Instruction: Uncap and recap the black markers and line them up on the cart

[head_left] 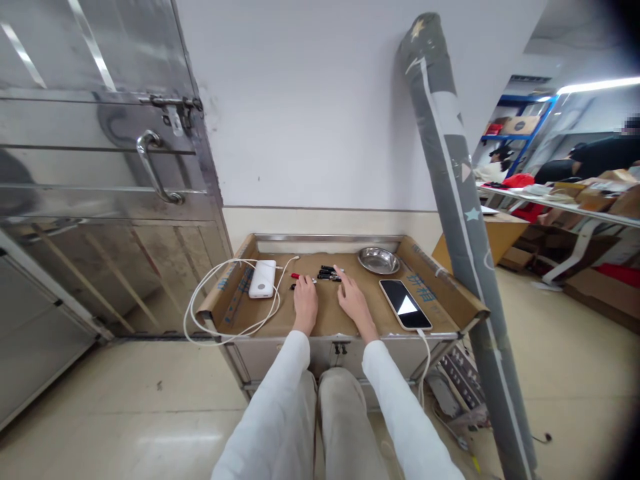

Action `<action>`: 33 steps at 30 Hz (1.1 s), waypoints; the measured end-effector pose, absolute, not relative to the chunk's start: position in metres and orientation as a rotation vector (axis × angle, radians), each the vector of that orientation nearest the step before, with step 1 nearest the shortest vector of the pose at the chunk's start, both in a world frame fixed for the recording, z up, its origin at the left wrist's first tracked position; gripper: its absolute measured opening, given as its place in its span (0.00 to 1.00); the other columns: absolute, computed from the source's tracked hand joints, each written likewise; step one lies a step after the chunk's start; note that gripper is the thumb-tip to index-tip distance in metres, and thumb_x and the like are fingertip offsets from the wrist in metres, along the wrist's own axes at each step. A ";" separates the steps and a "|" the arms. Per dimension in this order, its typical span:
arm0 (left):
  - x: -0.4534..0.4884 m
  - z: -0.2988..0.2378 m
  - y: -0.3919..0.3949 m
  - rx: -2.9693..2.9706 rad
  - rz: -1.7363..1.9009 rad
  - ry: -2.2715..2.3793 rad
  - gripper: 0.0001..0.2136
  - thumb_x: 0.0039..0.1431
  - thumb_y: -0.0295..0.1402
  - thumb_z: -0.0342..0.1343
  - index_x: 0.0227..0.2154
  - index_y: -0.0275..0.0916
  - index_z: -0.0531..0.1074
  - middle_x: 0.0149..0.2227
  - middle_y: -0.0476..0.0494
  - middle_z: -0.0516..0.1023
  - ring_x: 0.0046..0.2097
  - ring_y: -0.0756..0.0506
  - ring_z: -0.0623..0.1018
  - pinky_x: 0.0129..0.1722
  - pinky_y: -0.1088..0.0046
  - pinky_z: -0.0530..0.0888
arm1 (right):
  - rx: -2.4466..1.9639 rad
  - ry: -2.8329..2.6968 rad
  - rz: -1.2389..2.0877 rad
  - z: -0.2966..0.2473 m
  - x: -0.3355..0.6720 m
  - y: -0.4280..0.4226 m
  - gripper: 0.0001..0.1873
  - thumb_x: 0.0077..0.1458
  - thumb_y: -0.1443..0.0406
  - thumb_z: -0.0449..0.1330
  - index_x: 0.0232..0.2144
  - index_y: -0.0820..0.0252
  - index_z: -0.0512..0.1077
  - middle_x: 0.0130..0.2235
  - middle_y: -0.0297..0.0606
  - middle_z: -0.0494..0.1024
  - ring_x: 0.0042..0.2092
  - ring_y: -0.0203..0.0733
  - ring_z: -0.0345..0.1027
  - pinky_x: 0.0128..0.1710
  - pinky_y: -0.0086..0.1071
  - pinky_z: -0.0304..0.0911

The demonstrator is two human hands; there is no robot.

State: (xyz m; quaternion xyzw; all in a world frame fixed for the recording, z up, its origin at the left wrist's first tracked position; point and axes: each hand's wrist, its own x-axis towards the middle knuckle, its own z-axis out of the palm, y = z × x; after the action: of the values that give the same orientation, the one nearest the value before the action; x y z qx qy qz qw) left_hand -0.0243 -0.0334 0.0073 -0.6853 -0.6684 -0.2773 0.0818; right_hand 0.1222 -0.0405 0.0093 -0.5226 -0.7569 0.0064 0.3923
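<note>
My left hand (306,305) rests on the brown board surface, its fingers closed over slim pens. A red pen end (295,275) and a black pen end (293,287) stick out left of these fingers, which hide the middle of the pens. Close by, my right hand (353,304) is open, fingers stretched out with the fingertips at the right end of a small group of black pens (327,273). Those pens lie side by side between the two hands. Whether the right fingertips press on them is hard to tell.
A white power bank (263,279) with a looped white cable (193,300) lies left. On the right are a round metal dish (379,261) and a phone (405,304) on a cable. Raised cardboard edges border the cart top. A tall grey roll (450,167) leans at right.
</note>
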 end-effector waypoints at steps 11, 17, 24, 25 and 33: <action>-0.022 0.008 -0.031 -1.985 -0.715 -1.971 0.13 0.59 0.20 0.39 0.40 0.28 0.67 0.42 0.30 0.71 0.45 0.40 0.72 0.44 0.65 0.70 | -1.330 -1.867 0.044 0.005 0.124 -0.036 0.33 0.57 0.72 0.43 0.64 0.51 0.46 0.52 0.42 0.71 0.52 0.43 0.65 0.51 0.41 0.64; -0.022 0.006 -0.029 -1.951 -0.786 -2.021 0.13 0.61 0.23 0.39 0.43 0.28 0.66 0.45 0.28 0.70 0.47 0.39 0.72 0.45 0.63 0.70 | -1.344 -1.862 0.023 0.002 0.125 -0.034 0.32 0.57 0.72 0.43 0.64 0.54 0.47 0.52 0.42 0.71 0.51 0.42 0.66 0.50 0.39 0.64; -0.024 0.002 -0.026 -2.007 -0.774 -1.964 0.18 0.63 0.26 0.40 0.54 0.33 0.61 0.56 0.29 0.63 0.52 0.38 0.69 0.48 0.62 0.69 | -1.364 -1.869 -0.008 -0.003 0.126 -0.030 0.32 0.56 0.72 0.43 0.63 0.57 0.48 0.53 0.43 0.70 0.52 0.43 0.65 0.50 0.39 0.63; -0.024 0.002 -0.026 -2.010 -0.762 -1.964 0.17 0.63 0.26 0.40 0.53 0.33 0.63 0.55 0.30 0.64 0.52 0.38 0.69 0.48 0.62 0.69 | -1.367 -1.877 -0.014 -0.004 0.126 -0.029 0.32 0.56 0.72 0.43 0.63 0.57 0.48 0.53 0.44 0.69 0.52 0.43 0.64 0.51 0.39 0.63; -0.023 0.001 -0.020 -1.971 -0.734 -1.991 0.12 0.63 0.26 0.40 0.42 0.33 0.67 0.44 0.34 0.69 0.46 0.40 0.70 0.45 0.64 0.70 | -1.441 -1.989 -0.088 -0.010 0.128 -0.022 0.26 0.55 0.73 0.45 0.56 0.60 0.62 0.53 0.44 0.69 0.51 0.44 0.61 0.53 0.39 0.58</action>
State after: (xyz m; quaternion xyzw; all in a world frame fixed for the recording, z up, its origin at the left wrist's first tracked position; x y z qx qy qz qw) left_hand -0.0229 -0.0203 0.0007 -0.6754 -0.6822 -0.2516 0.1226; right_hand 0.1277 -0.0216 -0.0102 -0.5522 -0.7626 -0.0337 0.3353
